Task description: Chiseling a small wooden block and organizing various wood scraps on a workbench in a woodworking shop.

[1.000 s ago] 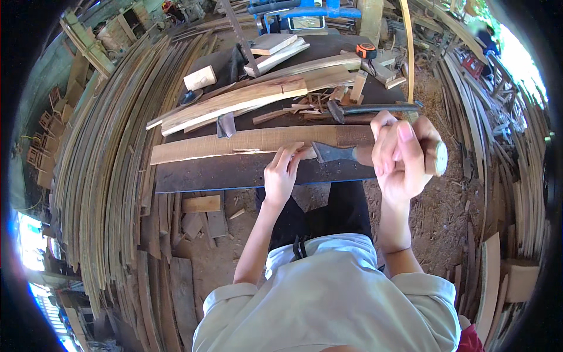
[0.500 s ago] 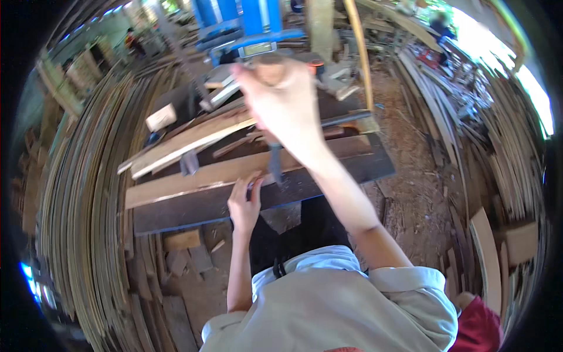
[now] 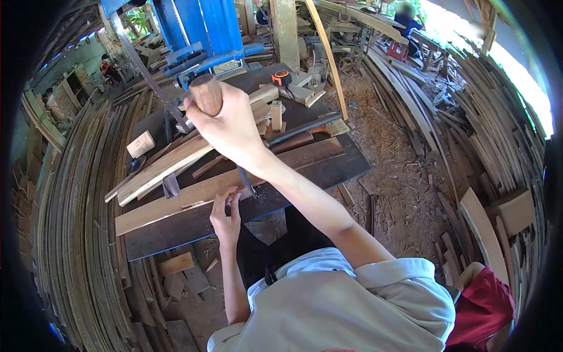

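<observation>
Clearly, the main hazard sits at the near edge of the long brown board [image 3: 146, 217]: the tip of the wooden-handled blade [image 3: 246, 180] points down there, just beside the left hand [image 3: 226, 216]. Should the blade glance off that edge, it could catch those fingers. The right hand [image 3: 226, 120] has its grip clenched around the tool's handle, with the forearm reaching over the right part of the board. The left hand's fingertips gather at the board's near edge; I cannot tell whether that grip pinches a small piece or merely steadies the wood.

No clamp shows along the board, which lies on the dark tabletop [image 3: 176, 236], so a sideways push might slide it. Beyond the board, the dark-handled tool [image 3: 308, 129] and the pale plank [image 3: 170, 161] lie close enough to be knocked if it shifts.
</observation>
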The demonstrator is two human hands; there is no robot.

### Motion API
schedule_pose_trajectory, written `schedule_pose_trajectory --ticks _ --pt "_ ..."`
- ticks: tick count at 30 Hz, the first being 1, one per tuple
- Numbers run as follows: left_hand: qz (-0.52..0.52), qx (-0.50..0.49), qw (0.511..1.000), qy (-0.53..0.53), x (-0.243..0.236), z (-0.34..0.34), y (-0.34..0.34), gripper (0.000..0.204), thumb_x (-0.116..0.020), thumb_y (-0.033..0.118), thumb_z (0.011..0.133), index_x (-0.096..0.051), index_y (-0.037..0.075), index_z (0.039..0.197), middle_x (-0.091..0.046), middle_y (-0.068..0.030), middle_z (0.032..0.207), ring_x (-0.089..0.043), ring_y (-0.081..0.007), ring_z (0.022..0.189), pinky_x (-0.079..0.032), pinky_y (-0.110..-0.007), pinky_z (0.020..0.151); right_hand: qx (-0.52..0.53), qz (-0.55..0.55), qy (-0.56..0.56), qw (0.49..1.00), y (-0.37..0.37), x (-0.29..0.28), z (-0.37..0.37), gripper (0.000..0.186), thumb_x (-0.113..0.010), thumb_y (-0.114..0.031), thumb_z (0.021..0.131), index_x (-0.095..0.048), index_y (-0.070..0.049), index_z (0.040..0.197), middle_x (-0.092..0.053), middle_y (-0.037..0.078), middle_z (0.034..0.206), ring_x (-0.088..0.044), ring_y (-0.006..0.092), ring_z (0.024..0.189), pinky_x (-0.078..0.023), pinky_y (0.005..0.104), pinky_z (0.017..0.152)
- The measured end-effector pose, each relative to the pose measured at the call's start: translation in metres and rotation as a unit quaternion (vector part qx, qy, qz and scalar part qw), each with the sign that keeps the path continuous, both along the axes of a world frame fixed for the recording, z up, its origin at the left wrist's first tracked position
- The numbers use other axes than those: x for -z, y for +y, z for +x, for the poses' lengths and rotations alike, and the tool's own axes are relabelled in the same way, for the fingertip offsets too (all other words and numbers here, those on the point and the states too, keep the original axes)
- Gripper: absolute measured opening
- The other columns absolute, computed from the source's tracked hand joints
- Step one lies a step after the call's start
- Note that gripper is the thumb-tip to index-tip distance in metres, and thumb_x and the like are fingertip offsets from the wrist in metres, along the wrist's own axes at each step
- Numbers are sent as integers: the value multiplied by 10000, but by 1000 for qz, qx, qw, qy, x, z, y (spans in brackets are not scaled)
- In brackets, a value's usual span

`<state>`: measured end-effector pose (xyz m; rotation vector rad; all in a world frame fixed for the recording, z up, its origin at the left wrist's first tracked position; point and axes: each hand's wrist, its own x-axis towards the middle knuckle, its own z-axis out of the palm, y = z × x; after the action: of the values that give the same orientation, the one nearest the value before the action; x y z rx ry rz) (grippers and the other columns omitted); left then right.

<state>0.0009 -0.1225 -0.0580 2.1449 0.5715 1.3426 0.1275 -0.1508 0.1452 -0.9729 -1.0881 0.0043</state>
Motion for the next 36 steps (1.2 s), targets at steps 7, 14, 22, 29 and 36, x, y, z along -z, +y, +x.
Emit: schedule_pose_trajectory --ticks 7,14,22,29,36 --pt "-21 -11 1000 16 -1 2 -2 160 -655 7 866 -636 12 1025 -683 -118 956 -680 -230 802 -511 -305 662 4 24 -22 999 5 1 -9 208 -664 -74 811 -502 31 734 -497 122 618 -435 164 568 -408 335 579" --pt "-14 -9 1000 6 0 3 -3 150 -651 21 873 -640 11 1022 -682 -117 955 -675 -234 791 -510 -309 667 -49 7 19 999 13 0 -3 200 -669 -91 812 -524 31 747 -513 105 587 -443 132 547 -397 318 543" --pt "-22 -14 1000 5 4 2 -1 147 -651 25 877 -646 11 1023 -684 -117 970 -669 -242 800 -524 -319 706 -28 -4 -4 1000 10 -2 3 153 -642 -81 766 -566 49 792 -586 206 670 -579 326 586 -450 384 588" --pt "0 -17 1000 0 0 3 0 139 -652 22 878 -641 8 1015 -682 -113 966 -671 -233 797 -522 -306 681 -55 -11 1 998 2 -2 5 132 -636 -66 774 -557 38 796 -569 178 674 -559 251 599 -442 364 599" --pt "1 -5 1000 6 2 1 0 166 -657 28 871 -639 32 1036 -675 -114 949 -665 -240 767 -500 -305 597 -86 -48 111 989 -44 8 -1 130 -670 -65 836 -574 2 780 -557 19 648 -475 69 618 -406 269 568"
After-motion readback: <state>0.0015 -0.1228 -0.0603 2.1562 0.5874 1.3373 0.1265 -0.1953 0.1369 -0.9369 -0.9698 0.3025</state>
